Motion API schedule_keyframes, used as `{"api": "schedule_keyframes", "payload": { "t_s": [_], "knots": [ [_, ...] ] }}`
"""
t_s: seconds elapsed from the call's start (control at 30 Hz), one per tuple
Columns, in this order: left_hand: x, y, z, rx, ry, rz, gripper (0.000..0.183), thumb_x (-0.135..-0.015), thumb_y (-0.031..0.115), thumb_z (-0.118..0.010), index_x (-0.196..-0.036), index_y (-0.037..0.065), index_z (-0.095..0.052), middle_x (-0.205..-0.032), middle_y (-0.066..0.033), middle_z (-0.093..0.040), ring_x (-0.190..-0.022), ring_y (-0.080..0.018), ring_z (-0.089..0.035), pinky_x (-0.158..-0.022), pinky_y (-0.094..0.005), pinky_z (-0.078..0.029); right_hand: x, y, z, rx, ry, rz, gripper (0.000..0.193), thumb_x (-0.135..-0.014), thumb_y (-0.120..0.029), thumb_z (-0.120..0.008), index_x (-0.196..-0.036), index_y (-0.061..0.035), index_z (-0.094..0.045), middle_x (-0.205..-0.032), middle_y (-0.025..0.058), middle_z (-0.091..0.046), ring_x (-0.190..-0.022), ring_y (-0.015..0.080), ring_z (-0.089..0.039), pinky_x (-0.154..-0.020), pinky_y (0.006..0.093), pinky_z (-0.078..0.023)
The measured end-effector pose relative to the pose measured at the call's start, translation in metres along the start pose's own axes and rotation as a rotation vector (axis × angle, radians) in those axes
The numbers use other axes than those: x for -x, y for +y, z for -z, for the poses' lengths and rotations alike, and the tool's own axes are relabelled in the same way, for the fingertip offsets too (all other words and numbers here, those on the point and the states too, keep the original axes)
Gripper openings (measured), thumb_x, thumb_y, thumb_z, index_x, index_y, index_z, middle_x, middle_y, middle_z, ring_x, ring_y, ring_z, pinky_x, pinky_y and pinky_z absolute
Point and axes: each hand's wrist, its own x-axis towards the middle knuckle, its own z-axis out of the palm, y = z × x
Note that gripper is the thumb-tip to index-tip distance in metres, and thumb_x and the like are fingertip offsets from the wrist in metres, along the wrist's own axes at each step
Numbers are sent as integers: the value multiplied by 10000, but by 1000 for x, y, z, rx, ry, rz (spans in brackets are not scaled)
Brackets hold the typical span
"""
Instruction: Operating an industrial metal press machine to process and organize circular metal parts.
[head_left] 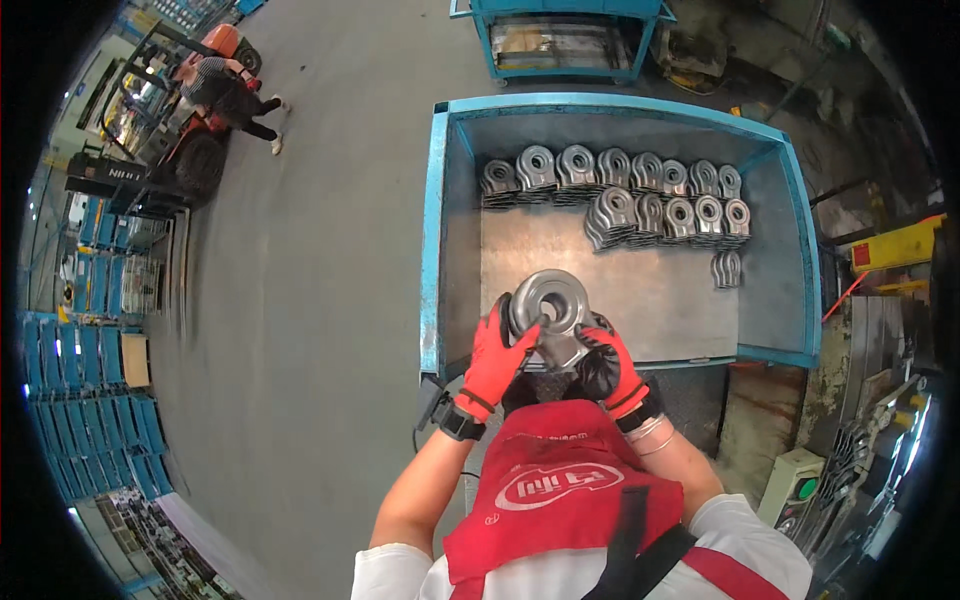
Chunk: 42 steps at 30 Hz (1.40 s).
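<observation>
Both gloved hands, left hand and right hand, clasp a ring-shaped metal casting at frame centre, over a blue steel bin holding rows of stacked castings along its upper edge.

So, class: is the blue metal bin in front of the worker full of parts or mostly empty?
Mostly empty. The blue bin holds only two rows of grey ring-shaped castings along its far wall; most of the bare metal floor shows.
</observation>
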Motion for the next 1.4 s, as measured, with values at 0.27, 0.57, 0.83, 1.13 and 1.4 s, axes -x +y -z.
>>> {"api": "schedule_keyframes", "payload": {
  "t_s": [0.27,0.57,0.83,1.13,1.4],
  "knots": [
    [-94,-90,56,-620,218,203,1021,-702,430,-713,-1414,-33,-147,-1400,-298,-272,-1281,-419,-315,-1058,-454,-280,-66,94,-30,-944,260,-695,305,-847,-69,-545,-1146,-5,-533,-1025,94,-616,-915,206,-617,-799,365,-527],
    [-93,-121,49,-483,224,205,886,-748,282,-658,-1403,-45,-159,-1336,-278,-355,-1188,-413,-425,-943,-427,-409,-171,276,-81,-1088,312,-786,280,-845,-142,-576,-1081,7,-595,-1003,110,-655,-886,220,-642,-822,332,-513],
    [-96,-110,52,-552,197,224,878,-734,329,-673,-1358,-94,-222,-1293,-287,-386,-1148,-416,-453,-922,-422,-415,-269,401,-121,-1104,600,-776,159,-784,-77,-647,-933,-21,-635,-830,58,-630,-765,216,-622,-652,340,-524],
    [-95,-110,53,-639,157,279,908,-724,393,-686,-1333,-118,-248,-1238,-286,-423,-1073,-408,-503,-852,-422,-449,-325,429,-140,-901,779,-785,413,-678,-96,-724,-1049,-32,-556,-864,142,-625,-633,312,-623,-555,439,-526],
    [-96,-112,53,-578,192,246,866,-744,389,-671,-1311,-128,-270,-1222,-282,-437,-1056,-403,-513,-838,-426,-457,-323,479,-131,-158,798,-935,583,-694,-189,-756,-1173,-3,-480,-1178,148,-556,-1024,274,-555,-900,359,-428]
  ]
}}
